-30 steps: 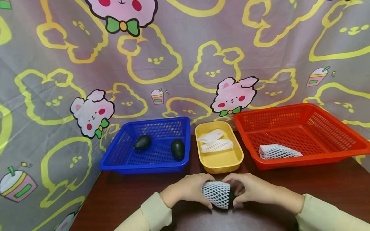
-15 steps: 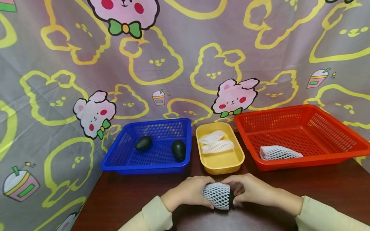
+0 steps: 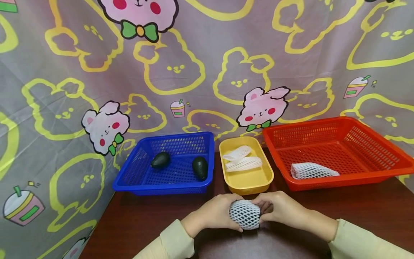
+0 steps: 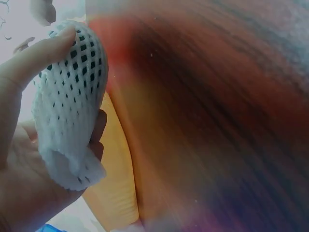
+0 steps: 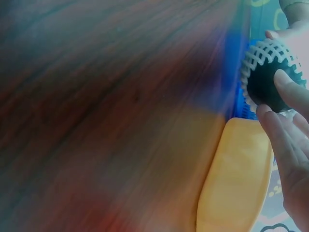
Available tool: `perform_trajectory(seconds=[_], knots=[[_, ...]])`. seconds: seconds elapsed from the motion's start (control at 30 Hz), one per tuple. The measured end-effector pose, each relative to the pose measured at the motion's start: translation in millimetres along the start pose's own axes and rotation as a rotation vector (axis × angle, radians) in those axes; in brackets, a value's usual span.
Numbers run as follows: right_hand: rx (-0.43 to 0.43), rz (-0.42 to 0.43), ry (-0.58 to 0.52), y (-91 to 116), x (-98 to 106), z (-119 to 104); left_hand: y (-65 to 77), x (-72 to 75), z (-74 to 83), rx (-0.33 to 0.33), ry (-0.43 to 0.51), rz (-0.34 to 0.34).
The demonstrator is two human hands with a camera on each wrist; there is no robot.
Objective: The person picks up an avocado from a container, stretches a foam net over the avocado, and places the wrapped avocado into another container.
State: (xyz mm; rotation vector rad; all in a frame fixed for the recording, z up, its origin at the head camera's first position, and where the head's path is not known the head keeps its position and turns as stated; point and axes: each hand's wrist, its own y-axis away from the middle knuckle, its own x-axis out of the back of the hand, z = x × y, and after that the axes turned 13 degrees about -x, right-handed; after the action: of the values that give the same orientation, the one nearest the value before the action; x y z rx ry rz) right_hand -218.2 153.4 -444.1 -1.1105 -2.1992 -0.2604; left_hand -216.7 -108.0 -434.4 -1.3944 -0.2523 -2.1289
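In the head view, a dark green avocado [image 5: 263, 86] in a white foam net sleeve [image 3: 244, 215] is held just above the table between both hands. My left hand [image 3: 218, 213] wraps around the sleeved part, thumb on the near side and fingers behind. The left wrist view shows the sleeve's loose end [image 4: 72, 169] hanging past the fruit by the palm. At the other end, my right hand [image 3: 280, 210] has its thumb on the bare dark end of the avocado and its fingertips at the sleeve's rim, as the right wrist view shows.
A blue basket [image 3: 161, 188] at back left holds two avocados [image 3: 160, 160]. Beside it, a yellow tray [image 3: 248, 182] carries two foam sleeves [image 3: 243, 164]. At right stands a red basket [image 3: 352, 180] with a foam net sleeve [image 3: 312, 171] inside. A patterned cloth [image 3: 200, 86] hangs behind.
The avocado and both hands have risen slightly. Less of the dark end shows beyond the sleeve in the head view, and the right fingers have come closer to the sleeve's rim.
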Motion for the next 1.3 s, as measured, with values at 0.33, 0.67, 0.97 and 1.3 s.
perform_trajectory(seconds=[0.33,0.67,0.97,1.3], knots=[[0.066,0.029,0.028,0,-1,4,-2.9,-7.3,-0.1,-0.016,0.024,0.011],[0.082,0.034,0.090,7,4,10,-8.0,-11.5,-0.6,-0.005,0.050,-0.015],[-0.002,0.002,0.161,6,12,7,-8.1,-12.5,-2.4,0.053,0.075,-0.032],[-0.096,-0.041,0.051,9,13,4,16.8,8.2,-12.9,0.103,0.101,-0.102]])
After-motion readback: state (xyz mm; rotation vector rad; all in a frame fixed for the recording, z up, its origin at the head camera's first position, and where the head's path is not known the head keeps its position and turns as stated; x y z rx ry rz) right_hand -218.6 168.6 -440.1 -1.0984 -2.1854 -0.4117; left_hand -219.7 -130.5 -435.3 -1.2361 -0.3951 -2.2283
